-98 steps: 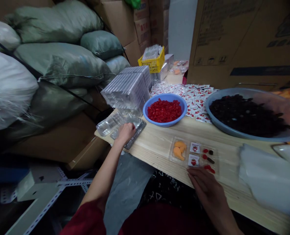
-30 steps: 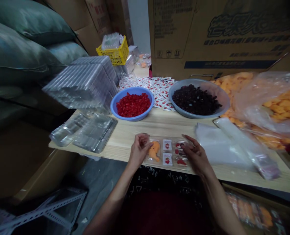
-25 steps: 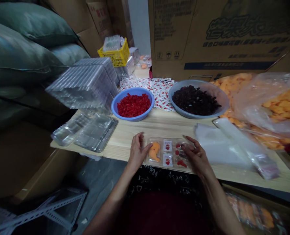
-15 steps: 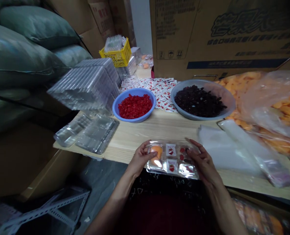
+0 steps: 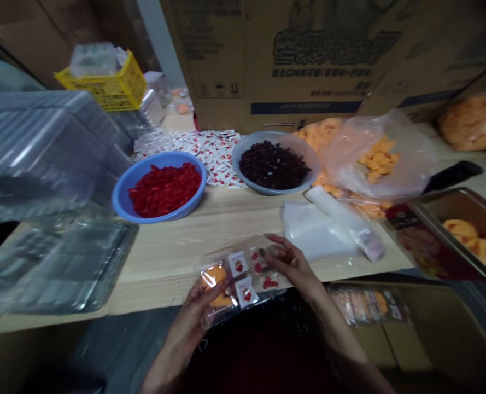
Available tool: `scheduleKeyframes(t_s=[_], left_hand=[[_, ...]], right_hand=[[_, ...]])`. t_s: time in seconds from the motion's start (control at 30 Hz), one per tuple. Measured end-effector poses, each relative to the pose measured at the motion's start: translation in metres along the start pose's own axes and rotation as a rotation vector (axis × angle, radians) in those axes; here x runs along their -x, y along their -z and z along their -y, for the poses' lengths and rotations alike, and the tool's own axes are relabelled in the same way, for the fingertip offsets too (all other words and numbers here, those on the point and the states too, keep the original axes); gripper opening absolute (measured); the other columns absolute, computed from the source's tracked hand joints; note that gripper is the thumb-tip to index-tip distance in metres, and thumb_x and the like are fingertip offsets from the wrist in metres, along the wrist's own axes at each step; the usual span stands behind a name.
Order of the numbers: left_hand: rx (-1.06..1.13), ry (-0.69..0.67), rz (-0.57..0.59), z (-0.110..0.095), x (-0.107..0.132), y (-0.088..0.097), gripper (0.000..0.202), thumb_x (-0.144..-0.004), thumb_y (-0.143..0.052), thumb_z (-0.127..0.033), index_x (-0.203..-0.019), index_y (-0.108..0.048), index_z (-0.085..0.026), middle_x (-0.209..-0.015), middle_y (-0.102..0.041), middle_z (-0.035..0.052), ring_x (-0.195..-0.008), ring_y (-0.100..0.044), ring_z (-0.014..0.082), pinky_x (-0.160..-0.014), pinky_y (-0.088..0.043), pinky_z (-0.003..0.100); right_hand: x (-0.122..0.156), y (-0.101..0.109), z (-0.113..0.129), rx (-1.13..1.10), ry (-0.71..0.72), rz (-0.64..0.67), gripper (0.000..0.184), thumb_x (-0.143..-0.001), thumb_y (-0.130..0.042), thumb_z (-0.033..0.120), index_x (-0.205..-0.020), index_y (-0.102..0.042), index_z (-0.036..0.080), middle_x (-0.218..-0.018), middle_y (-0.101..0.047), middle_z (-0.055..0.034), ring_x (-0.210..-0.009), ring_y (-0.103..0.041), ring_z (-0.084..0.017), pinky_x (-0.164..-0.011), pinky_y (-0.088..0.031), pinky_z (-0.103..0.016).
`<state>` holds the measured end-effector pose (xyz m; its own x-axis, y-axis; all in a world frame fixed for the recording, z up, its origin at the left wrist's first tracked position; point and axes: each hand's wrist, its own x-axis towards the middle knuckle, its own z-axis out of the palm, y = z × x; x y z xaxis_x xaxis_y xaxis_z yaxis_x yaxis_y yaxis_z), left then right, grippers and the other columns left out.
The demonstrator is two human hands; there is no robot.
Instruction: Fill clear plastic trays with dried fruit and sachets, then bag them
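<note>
Brown carton (image 5: 316, 60) rises at the far side of a pale table (image 5: 167, 246). At its near edge, left hand (image 5: 188, 318) and right hand (image 5: 295, 267) grip opposite ends of a clear, glossy, slanted tray (image 5: 230, 287): orange pieces (image 5: 214, 275) nearest the left hand, two white sachets (image 5: 246, 294) midway between, small red bits (image 5: 270, 283) by the right.

Dim light, pale wood-grain table (image 5: 226, 216), big printed cardboard box (image 5: 320, 90) standing behind it, pale wall strip (image 5: 159, 38) left of the box, grey floor (image 5: 122, 339) below table's near edge
</note>
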<state>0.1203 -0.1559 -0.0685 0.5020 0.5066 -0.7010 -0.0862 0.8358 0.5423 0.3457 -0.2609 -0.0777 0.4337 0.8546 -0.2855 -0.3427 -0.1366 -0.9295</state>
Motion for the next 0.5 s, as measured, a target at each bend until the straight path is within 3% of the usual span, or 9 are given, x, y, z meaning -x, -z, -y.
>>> scheduleKeyframes(t_s=[0.13,0.23,0.3,0.4,0.5], left_hand=[[0.091,-0.032,-0.15,-0.002,0.006,0.003,0.045,-0.073,-0.074,-0.001,-0.116,-0.066,-0.013,-0.091,-0.077,0.009,-0.075,-0.075,0.0202,-0.065,-0.062,0.024],[0.162,-0.034,-0.242,-0.007,0.009,0.003,0.046,-0.077,-0.064,0.006,-0.12,-0.064,-0.011,-0.086,-0.076,0.0088,-0.068,-0.075,0.0191,-0.061,-0.062,0.023],[0.183,-0.034,-0.26,-0.01,0.009,0.003,0.047,-0.079,-0.061,0.006,-0.123,-0.063,-0.011,-0.084,-0.076,0.0084,-0.065,-0.074,0.0185,-0.061,-0.063,0.024],[0.185,-0.08,-0.218,-0.013,0.009,0.005,0.05,-0.08,-0.06,0.006,-0.127,-0.061,-0.013,-0.087,-0.076,0.0084,-0.07,-0.076,0.0198,-0.068,-0.065,0.027],[0.181,-0.134,-0.168,-0.013,0.007,0.009,0.051,-0.081,-0.059,0.004,-0.129,-0.06,-0.014,-0.095,-0.076,0.0099,-0.082,-0.076,0.0226,-0.074,-0.065,0.029]], right_hand=[[0.011,0.017,0.003,0.32,0.128,-0.094,0.048,-0.084,-0.072,0.045,-0.125,-0.061,0.021,-0.093,-0.069,-0.0034,-0.083,-0.063,-0.018,-0.077,-0.051,-0.032],[0.006,0.034,0.017,0.851,0.222,-0.316,0.034,-0.094,-0.059,0.041,-0.118,-0.065,0.016,-0.102,-0.067,-0.0099,-0.086,-0.061,-0.021,-0.076,-0.05,-0.033],[-0.006,0.042,0.027,1.248,0.207,-0.442,0.031,-0.092,-0.062,0.034,-0.114,-0.065,0.012,-0.112,-0.063,-0.0159,-0.1,-0.059,-0.028,-0.08,-0.05,-0.036],[-0.028,0.044,0.038,1.575,0.031,-0.414,0.025,-0.089,-0.061,0.025,-0.108,-0.066,0.009,-0.114,-0.061,-0.0206,-0.111,-0.057,-0.035,-0.081,-0.049,-0.038],[-0.042,0.044,0.047,1.57,-0.048,-0.29,0.019,-0.089,-0.053,0.013,-0.097,-0.07,0.01,-0.106,-0.065,-0.0201,-0.102,-0.063,-0.032,-0.078,-0.048,-0.036]])
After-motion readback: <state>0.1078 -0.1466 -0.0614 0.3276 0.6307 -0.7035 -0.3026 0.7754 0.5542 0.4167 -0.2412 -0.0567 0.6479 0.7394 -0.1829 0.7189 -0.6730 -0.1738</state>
